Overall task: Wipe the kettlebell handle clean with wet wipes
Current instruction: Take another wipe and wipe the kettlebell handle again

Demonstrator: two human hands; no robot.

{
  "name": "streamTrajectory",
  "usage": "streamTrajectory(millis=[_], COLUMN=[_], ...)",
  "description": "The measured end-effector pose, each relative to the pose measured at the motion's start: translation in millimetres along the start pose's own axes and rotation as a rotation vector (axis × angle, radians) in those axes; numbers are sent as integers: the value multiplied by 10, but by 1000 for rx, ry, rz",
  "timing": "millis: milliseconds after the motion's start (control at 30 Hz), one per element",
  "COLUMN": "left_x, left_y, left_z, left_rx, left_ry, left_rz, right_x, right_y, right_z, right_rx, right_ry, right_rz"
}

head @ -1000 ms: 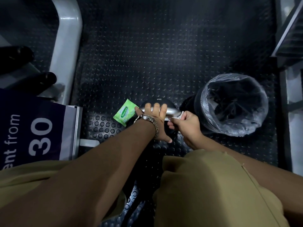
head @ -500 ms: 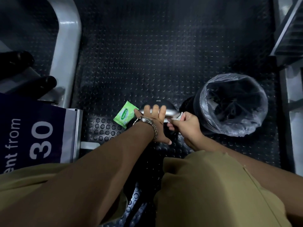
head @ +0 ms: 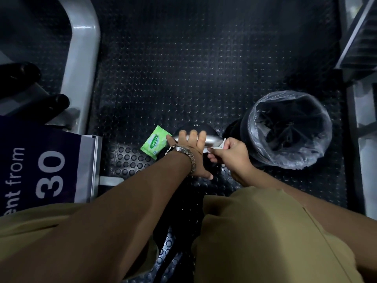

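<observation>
Nearest the camera, olive-clad knees frame the bottom of the view, and both bare forearms reach down and forward to the studded rubber floor mat [head: 183, 68]. The left hand [head: 191, 152], a metal watch [head: 184, 153] on its wrist, is curled over the silver kettlebell handle [head: 211, 139], fingers draped across the bar and steadying it. The right hand [head: 230, 155] is closed in a pinch on a white wet wipe [head: 219, 144], pressed against the right end of the handle where it bends down toward the dark kettlebell body [head: 199, 127], most of which is hidden beneath the hands. Just left of the handle lies the green pack of wipes [head: 156, 142], flat on the mat. To the right, near the kettlebell, stands a bin lined with clear plastic [head: 289, 129]. The likely risk is incomplete cleaning: the left hand covers much of the bar, so that stretch goes unwiped unless the grip shifts, and bare fingers may re-soil wiped metal. The wipe is only pinched, so it could bunch or slip off the curved end. If the steadying grip loosens, a firm rub might rock the kettlebell toward the bin.
</observation>
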State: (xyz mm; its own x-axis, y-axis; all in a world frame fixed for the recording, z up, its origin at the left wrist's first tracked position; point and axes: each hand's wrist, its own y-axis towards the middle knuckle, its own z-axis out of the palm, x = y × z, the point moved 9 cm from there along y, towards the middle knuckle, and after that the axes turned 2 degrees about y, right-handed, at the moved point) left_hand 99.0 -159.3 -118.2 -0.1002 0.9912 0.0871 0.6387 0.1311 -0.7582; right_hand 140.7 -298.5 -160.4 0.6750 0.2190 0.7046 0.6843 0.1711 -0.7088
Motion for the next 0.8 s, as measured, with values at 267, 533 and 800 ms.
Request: streamTrajectory(millis=[267,533,800], left_x=[-4,0,6], left_y=[30,36,12], left_z=[14,12,-12], left_rx=[-19,-33,-37], left_ry=[-6,-7,4], left_rz=[3,6,-6], right_x=[-54,-39,-55], right_y=[93,143,92], right_z=[-51,-78,-52], right_rx=[-38,-18,5], right_ry=[-34,-132,-30], right_rz=[19,23,14])
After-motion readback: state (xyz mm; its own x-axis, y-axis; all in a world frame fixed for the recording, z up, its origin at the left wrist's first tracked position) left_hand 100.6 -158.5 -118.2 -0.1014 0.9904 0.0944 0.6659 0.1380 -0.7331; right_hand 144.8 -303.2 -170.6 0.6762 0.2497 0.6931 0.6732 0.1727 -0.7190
